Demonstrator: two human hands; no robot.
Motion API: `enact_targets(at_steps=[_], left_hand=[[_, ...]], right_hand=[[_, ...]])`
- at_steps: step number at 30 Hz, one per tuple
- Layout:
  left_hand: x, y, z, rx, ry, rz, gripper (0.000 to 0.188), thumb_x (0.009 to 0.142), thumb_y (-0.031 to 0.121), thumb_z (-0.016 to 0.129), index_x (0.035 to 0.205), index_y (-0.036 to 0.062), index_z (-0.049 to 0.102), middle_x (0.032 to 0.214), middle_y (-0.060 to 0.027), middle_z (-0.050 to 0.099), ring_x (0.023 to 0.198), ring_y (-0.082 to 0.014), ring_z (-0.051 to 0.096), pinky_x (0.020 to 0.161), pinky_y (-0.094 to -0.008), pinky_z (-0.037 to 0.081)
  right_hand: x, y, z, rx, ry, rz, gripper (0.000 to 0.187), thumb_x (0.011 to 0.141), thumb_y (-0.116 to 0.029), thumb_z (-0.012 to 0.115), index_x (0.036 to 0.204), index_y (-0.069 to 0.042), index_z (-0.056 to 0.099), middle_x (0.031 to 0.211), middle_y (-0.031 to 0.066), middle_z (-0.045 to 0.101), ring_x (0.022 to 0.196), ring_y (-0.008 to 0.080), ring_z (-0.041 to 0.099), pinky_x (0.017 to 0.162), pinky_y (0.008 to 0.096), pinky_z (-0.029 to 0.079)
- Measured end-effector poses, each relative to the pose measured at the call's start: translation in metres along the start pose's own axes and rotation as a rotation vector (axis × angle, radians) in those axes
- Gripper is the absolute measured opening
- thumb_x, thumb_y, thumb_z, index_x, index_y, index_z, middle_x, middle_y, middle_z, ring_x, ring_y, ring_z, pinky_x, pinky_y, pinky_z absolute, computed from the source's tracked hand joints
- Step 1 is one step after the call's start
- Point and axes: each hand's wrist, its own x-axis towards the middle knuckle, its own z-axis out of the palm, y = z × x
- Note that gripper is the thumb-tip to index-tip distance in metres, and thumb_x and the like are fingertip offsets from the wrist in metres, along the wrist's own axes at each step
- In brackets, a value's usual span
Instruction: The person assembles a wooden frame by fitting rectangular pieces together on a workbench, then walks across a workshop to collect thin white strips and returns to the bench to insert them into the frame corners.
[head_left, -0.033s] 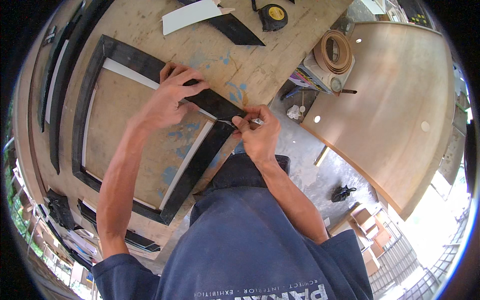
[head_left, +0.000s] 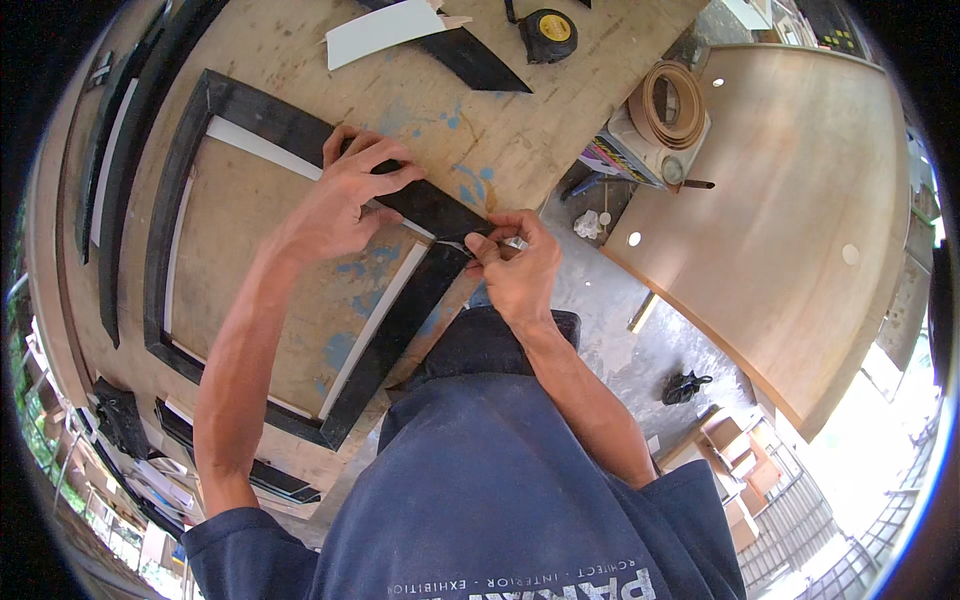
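A black rectangular frame (head_left: 405, 325) with white strips along its inner edges lies flat on the plywood worktable (head_left: 250, 225). My left hand (head_left: 345, 200) grips its far rail, fingers curled over the outer edge and thumb on the inner side. At the frame's right corner, my right hand (head_left: 522, 275) pinches the end of that rail between thumb and fingers. A thin gap or seam shows at this joint, where the far rail meets the right rail. My right fingers partly hide the corner, so anything small between them cannot be made out.
Beyond the frame lie a white offcut (head_left: 385, 32), a black strip (head_left: 475, 62) and a tape measure (head_left: 548, 36). Long black strips (head_left: 125, 200) line the left side. To the right are a coiled edging roll (head_left: 668, 105) and a large wooden panel (head_left: 780, 210).
My left hand has shifted very slightly to the right along the far rail. My right hand keeps its pinch at the corner.
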Motion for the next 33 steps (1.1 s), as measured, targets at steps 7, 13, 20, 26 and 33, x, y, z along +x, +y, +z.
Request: enact_targets(at_steps=[7,13,20,26,33], left_hand=[[0.005,0.027,0.0,0.086,-0.071,0.035,0.056,0.067,0.013,0.085,0.121,0.0103,0.07,0.128,-0.0106,0.057,0.129,-0.0344,0.048,0.117,-0.0556,0.026],[-0.003,0.015,0.021,0.136,0.004,0.046,0.072,0.061,0.027,0.09,0.129,0.0166,0.069,0.126,-0.0116,0.054,0.129,-0.0367,0.046,0.119,-0.056,0.022],[0.003,0.039,0.014,0.08,-0.066,-0.063,0.081,0.054,0.022,0.094,0.131,0.0153,0.068,0.132,-0.0153,0.048,0.134,-0.0391,0.041,0.124,-0.0588,0.015],[0.005,0.056,0.022,0.137,-0.066,-0.187,0.08,0.056,0.019,0.093,0.131,0.0138,0.068,0.136,-0.0172,0.046,0.136,-0.0411,0.039,0.125,-0.0625,0.012],[0.001,0.054,0.027,0.128,-0.057,-0.159,0.079,0.061,0.017,0.091,0.136,0.0209,0.067,0.137,-0.019,0.044,0.137,-0.0415,0.037,0.124,-0.0651,0.008]], right_hand=[[0.002,-0.002,-0.003,-0.044,-0.088,0.037,0.019,0.088,0.007,0.075,0.104,0.009,0.065,0.09,0.0129,0.065,0.067,0.0202,0.072,0.053,0.0303,0.062],[0.001,0.002,-0.001,0.019,-0.053,0.041,0.016,0.086,0.004,0.076,0.099,0.007,0.067,0.08,0.012,0.068,0.06,0.0168,0.069,0.05,0.0306,0.054],[0.001,0.003,0.001,0.011,-0.008,0.026,0.018,0.084,0.002,0.077,0.099,0.006,0.067,0.075,0.0111,0.069,0.059,0.0157,0.068,0.05,0.0316,0.051],[0.0,0.001,0.002,-0.046,-0.008,0.015,0.021,0.084,0.002,0.077,0.1,0.007,0.065,0.074,0.0112,0.068,0.061,0.0152,0.067,0.053,0.0309,0.053],[-0.002,0.001,0.0,0.037,-0.023,0.027,0.023,0.084,0.003,0.077,0.102,0.007,0.065,0.077,0.0124,0.069,0.061,0.0155,0.068,0.051,0.031,0.054]])
